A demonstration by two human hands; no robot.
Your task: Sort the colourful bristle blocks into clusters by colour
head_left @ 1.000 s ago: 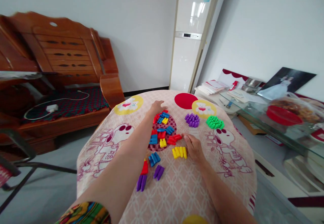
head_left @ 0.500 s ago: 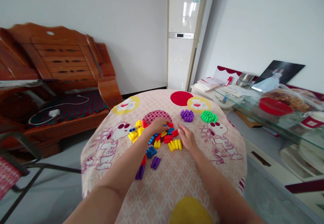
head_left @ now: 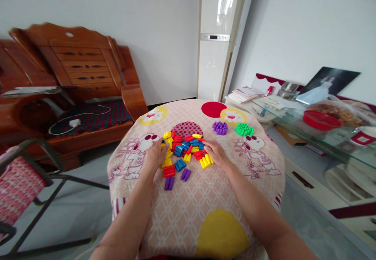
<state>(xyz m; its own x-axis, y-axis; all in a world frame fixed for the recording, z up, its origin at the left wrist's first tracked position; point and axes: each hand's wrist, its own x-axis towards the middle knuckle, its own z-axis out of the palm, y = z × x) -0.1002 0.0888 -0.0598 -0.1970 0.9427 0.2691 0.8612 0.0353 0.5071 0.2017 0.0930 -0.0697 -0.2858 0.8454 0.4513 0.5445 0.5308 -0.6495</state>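
Observation:
A loose pile of small tube-shaped plastic pieces lies mid-table, with red pieces (head_left: 169, 171), blue pieces (head_left: 179, 165), yellow pieces (head_left: 206, 161) and purple pieces (head_left: 185, 174); many sit side by side in short rows. My left hand (head_left: 155, 156) rests at the pile's left edge, fingers stretched against the yellow ones and partly covering them. At the right edge, my right hand (head_left: 216, 153) is open, its fingertips beside a red piece. Farther back stand a tight purple cluster (head_left: 220, 127) and a green cluster (head_left: 244, 129) of upright pieces.
A patterned cloth covers the round table (head_left: 217, 197). To the right, a glass shelf (head_left: 296, 124) carries papers, a red bowl (head_left: 321, 119) and a bagged item. A wooden bench (head_left: 82, 64) stands left, near a metal-framed chair (head_left: 22, 181). A tall white cabinet unit (head_left: 214, 64) is behind.
My left hand has moved from over the pile's middle to its left edge, uncovering red and blue pieces. My right hand stays beside the right edge. The view has shifted slightly.

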